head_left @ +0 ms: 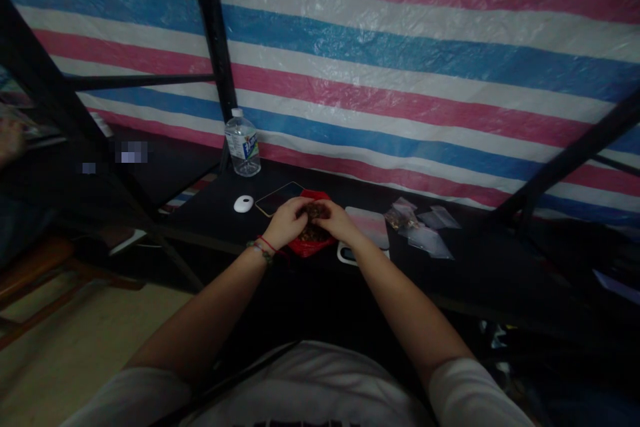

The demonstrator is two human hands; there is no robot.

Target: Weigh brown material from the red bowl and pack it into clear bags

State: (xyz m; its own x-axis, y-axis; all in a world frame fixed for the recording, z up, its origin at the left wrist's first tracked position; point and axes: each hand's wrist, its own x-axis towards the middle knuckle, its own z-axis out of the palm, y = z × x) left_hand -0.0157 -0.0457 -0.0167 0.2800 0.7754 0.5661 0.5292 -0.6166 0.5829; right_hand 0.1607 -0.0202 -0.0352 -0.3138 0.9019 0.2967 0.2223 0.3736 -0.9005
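Note:
A red plastic bag [306, 248] lies opened on the black tabletop, with a heap of small brownish-gold pieces [314, 232] in it. My left hand [289, 219] reaches into the heap from the left, fingers and thumb curled around some of the pieces. From the right, my right hand [334, 219] does the same, its fingertips close to those of the left. The dim light hides exactly what the fingertips grip. A white digital scale [367, 227] sits just right of the bag, partly covered by my right forearm.
Left of the bag are a phone-like flat dark object [280, 197] and a white mouse-like object [243, 204]. A clear bottle [245, 150] stands behind. Small clear plastic bags [427, 240] lie at right. Black metal posts [213, 33] frame the table. Another person's hand [11, 139] shows far left.

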